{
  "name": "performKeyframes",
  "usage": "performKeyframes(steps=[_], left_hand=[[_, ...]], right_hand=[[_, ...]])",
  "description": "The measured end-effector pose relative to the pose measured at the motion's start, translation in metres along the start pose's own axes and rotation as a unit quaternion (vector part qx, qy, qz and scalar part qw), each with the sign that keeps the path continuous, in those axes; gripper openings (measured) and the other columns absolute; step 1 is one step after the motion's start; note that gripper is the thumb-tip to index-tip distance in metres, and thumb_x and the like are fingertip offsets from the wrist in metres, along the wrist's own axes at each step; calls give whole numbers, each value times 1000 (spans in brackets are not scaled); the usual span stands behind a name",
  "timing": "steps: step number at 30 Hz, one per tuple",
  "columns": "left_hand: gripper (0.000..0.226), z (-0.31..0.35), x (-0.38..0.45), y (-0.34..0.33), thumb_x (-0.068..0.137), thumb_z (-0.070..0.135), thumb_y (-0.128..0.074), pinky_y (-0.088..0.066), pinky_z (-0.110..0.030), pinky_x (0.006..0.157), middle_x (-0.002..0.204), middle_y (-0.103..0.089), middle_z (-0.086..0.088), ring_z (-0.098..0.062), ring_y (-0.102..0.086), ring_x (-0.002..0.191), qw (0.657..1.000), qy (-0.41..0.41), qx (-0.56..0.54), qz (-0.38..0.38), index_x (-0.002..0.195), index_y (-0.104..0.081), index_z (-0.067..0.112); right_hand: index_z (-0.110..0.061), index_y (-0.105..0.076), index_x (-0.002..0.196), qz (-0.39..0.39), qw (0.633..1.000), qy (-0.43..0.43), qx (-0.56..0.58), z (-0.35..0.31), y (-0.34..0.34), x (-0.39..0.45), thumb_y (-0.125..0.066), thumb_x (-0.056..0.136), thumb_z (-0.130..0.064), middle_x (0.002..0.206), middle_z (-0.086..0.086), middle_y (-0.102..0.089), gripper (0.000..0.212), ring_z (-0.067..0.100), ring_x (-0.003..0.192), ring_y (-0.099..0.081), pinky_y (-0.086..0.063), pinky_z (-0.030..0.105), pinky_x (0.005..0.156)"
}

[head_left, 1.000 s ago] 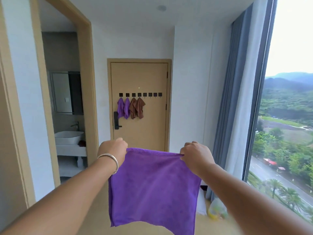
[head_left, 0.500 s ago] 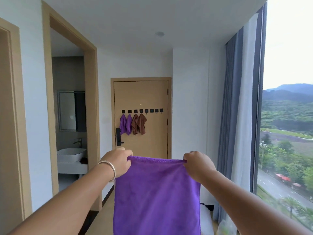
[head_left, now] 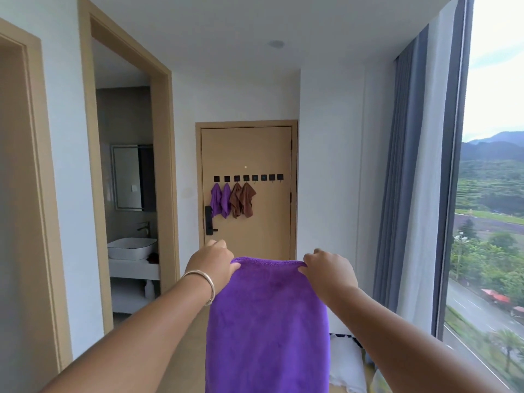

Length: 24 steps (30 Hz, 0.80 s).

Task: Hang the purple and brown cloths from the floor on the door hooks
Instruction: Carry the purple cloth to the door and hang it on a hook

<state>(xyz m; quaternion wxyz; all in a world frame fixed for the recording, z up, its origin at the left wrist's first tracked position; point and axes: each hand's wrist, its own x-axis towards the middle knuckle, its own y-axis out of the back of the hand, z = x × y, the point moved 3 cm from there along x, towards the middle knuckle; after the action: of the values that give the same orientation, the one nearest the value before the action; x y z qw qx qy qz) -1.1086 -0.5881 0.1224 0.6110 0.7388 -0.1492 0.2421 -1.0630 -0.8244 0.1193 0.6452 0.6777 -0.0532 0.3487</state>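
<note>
Both hands up front, holding 1 purple cloth (head_left: 268,321) by its top edge: left hand (head_left: 211,266) w/ fingers curled round the top-left corner, right hand (head_left: 329,269) pinching the top-right; cloth hangs straight down between the forearms, off the floor. Door (head_left: 269,222) well ahead at the corridor end. Hook row (head_left: 248,178): 8 black hooks, I think, small at this range. 4 cloths on the leftmost 4: 2 purple hung cloths (head_left: 221,199), then 2 brown hung cloths (head_left: 243,199); right 4 hooks bare. 1 bracelet (head_left: 202,282) on left wrist. Bathroom opening on the left w/ 1 basin (head_left: 131,248).
</note>
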Motion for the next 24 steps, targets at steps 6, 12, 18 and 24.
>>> performKeyframes(steps=[6,12,18,24], left_hand=[[44,-6,15,-11,95,53,-44,-38,-32,81,100,-54,1,-20,-44,99,993,29,108,29,99,-69,17],[38,-26,60,-43,97,46,-47,-40,-30,61,89,-40,1,-18,-48,75,994,27,106,-10,96,-67,14],[32,-56,133,-88,99,39,-45,-45,-29,62,77,-51,0,-19,-54,66,997,34,49,-58,93,-62,12],[22,-90,205,-133,100,28,-43,-41,-30,61,80,-57,-3,-21,-54,71,997,30,-48,-48,87,-54,13]], right_hand=[[-20,-63,103,9,1000,1,-2,-9,-14,27,-42,100,-40,101,0,-63,29,25,93,-64,-38,28,63],[-20,-64,103,19,1000,15,-15,-19,-47,78,-41,100,-39,101,-1,-60,30,20,100,-55,-38,29,64],[-20,-65,105,-1,999,7,-36,-36,-89,151,-41,101,-37,102,0,-61,30,21,100,-55,-39,30,64],[-18,-64,109,5,1000,-18,-19,-45,-126,238,-43,100,-34,106,1,-57,28,22,102,-52,-41,29,67]])
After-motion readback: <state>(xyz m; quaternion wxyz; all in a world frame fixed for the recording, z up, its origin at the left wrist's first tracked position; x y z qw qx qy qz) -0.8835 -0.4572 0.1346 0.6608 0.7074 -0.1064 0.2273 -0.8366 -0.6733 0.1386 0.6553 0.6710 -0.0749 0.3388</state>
